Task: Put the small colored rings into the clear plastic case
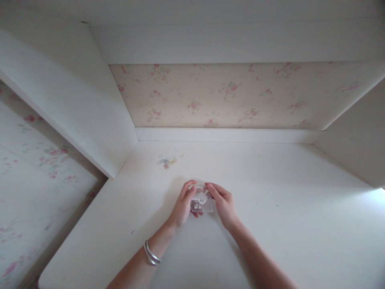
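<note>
Two hands meet over one small clear plastic box [202, 203], and that box sits right at the middle of the white desk [279, 237], close to the near edge. Left hand [184, 205] clamps its left side, fingers curled over the top; right hand [223, 204] grips the right side, fingertips [209, 187] pressing down on the lid. Whatever is inside the box is too small to tell. Silver bangles [151, 253] ring the left wrist. Further back and to the left, well apart from the hands, a little scatter of small coloured rings [167, 161] lies on the desk. Behind that rises floral wallpaper [216, 96].
</note>
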Demonstrator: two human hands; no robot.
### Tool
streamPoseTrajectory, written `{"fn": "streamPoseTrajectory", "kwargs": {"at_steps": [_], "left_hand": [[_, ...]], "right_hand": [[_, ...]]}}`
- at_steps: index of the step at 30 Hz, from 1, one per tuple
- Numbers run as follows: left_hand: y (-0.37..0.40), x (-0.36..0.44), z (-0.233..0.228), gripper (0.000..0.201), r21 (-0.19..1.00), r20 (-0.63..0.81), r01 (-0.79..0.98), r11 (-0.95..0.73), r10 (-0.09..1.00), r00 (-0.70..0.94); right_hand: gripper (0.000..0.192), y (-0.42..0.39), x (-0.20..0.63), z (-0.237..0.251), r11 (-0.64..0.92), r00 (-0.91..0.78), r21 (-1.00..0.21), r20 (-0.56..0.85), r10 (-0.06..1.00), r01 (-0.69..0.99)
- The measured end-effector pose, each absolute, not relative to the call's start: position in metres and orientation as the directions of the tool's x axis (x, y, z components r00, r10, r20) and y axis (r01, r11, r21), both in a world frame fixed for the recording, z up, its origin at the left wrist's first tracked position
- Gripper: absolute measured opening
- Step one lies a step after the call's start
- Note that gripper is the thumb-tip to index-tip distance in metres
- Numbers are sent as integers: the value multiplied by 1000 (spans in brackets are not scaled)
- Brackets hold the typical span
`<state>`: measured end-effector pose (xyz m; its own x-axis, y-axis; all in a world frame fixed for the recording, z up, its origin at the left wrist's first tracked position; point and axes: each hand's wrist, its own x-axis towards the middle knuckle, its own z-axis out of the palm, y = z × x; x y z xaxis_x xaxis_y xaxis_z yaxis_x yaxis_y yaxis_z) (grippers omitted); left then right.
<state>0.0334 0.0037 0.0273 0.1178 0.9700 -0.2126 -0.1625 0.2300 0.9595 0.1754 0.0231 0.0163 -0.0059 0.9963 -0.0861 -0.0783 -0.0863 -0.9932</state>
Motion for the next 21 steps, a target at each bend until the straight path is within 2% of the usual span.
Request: {"fn": "streamPoseTrajectory", "kwargs": {"at_steps": [5, 11, 15, 18, 21], "left_hand": [[3, 35, 29, 58, 950, -261, -125, 285, 948, 183], [3, 35, 22, 47, 980, -196, 3, 201, 951, 238], [5, 34, 18, 46, 982, -186, -1, 188, 969, 161], [5, 33, 19, 45, 986, -162, -32, 166, 981, 106], [5, 32, 20, 45, 990, -136, -27, 138, 987, 83]], "right_hand": [[45, 26, 178, 17, -72, 131, -995, -80, 988, -71], [49, 33, 182, 10, -73, 177, -985, -100, 979, -156], [54, 29, 178, 11, -112, 46, -960, -128, 991, -255], [66, 23, 173, 13, -122, -120, -950, -91, 989, -288], [77, 19, 170, 14, -121, -183, -942, -66, 981, -312]]}}
